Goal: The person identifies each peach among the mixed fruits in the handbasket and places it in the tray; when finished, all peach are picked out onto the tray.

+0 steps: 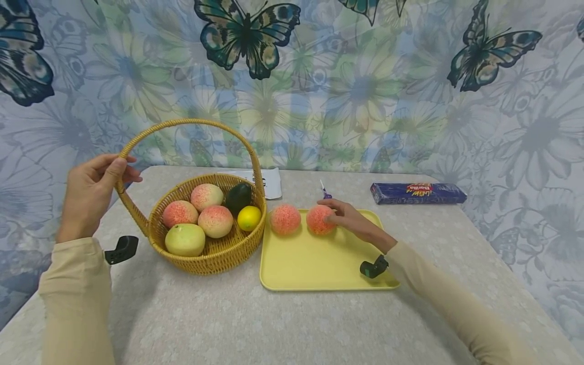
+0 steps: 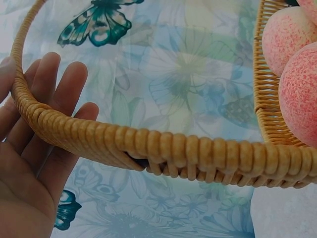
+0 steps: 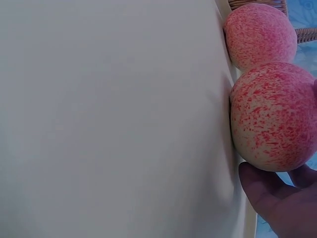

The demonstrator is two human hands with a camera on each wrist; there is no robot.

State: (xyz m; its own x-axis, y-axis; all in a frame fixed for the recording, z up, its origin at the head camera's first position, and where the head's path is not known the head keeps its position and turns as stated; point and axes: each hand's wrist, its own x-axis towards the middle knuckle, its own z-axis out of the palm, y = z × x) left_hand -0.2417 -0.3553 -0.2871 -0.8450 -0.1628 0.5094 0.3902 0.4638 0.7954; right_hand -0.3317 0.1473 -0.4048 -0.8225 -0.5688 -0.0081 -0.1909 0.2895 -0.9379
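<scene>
My left hand holds the handle of a wicker basket between thumb and fingers, at the handle's left side. Inside the basket lie several pink-speckled peaches, a pale green round fruit, a yellow lemon and a dark green avocado. With thumb and fingers around it, my right hand grips a red-speckled peach at the back of a yellow tray. Just left of it, a second peach sits on the tray.
Behind the tray lie small purple-handled scissors. A white printed sheet is partly behind the basket. A long blue Barilla box lies at the back right of the table. A butterfly-patterned curtain hangs behind.
</scene>
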